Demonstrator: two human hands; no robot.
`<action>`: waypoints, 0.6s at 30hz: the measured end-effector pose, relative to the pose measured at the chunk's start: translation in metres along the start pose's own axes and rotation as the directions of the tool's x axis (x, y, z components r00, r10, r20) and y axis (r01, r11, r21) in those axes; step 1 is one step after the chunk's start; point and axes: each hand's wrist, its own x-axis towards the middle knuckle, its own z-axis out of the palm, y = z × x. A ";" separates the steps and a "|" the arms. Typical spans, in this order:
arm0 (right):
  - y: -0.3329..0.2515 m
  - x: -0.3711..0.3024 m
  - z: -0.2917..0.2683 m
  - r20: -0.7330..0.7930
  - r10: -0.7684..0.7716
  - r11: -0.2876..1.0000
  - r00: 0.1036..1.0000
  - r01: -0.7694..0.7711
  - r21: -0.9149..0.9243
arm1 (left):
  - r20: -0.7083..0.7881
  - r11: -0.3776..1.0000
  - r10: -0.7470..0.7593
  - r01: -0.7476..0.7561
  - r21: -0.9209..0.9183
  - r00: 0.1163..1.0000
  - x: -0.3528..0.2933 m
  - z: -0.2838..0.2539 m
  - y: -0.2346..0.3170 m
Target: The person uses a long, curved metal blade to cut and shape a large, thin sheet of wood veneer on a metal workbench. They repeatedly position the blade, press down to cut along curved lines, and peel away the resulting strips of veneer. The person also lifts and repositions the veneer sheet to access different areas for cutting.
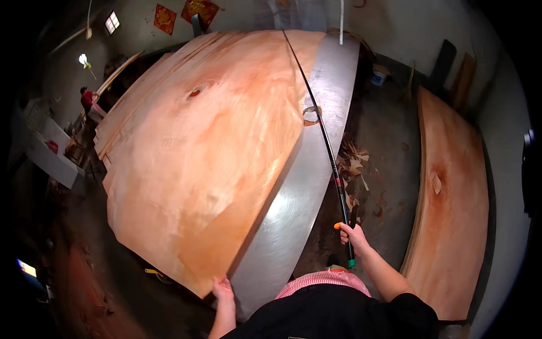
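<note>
My right hand (pixel 353 236) is closed around the thick end of a long black pole (pixel 323 131), which has a green end cap. The pole slants up and away, its thin tip near the far edge of a stack of wood veneer sheets (pixel 214 141). An orange-ended piece (pixel 337 226) pokes out of the same hand; a dark flat part shows beside the pole, and I cannot make out its kind. My left hand (pixel 223 289) is closed at the near right corner of the top veneer sheet, fingers at its edge.
A shiny metal tabletop (pixel 285 226) runs along the stack's right side. Veneer scraps (pixel 353 161) litter the floor. Another veneer stack (pixel 454 209) is at the right. A bucket (pixel 379 75) stands at the back; a person (pixel 87 100) is far left.
</note>
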 end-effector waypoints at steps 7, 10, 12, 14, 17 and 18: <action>-0.011 -0.007 -0.025 0.046 -0.022 0.999 0.999 0.024 -0.041 | -0.195 0.963 -0.105 0.149 0.226 0.975 0.022 -0.086 -0.005; -0.021 -0.012 -0.034 0.008 -0.035 0.994 0.999 0.036 -0.100 | -0.295 0.879 0.004 0.137 0.457 0.955 0.030 -0.099 0.023; -0.024 -0.007 -0.041 -0.014 -0.041 0.986 0.999 0.038 -0.164 | -0.259 0.776 -0.147 0.273 0.568 0.955 -0.034 -0.047 0.034; -0.028 0.001 -0.045 0.008 -0.030 0.978 1.000 0.031 -0.204 | -0.153 0.642 -0.450 0.437 0.630 0.880 -0.051 -0.029 0.022; -0.047 0.037 -0.051 0.113 -0.007 0.996 0.994 0.017 -0.087 | 0.077 0.370 -0.670 0.242 0.897 0.739 -0.081 0.030 -0.043; -0.053 0.047 -0.037 0.120 -0.005 0.996 0.993 0.016 -0.088 | 0.224 0.197 -0.577 -0.133 0.971 0.785 -0.099 0.083 -0.062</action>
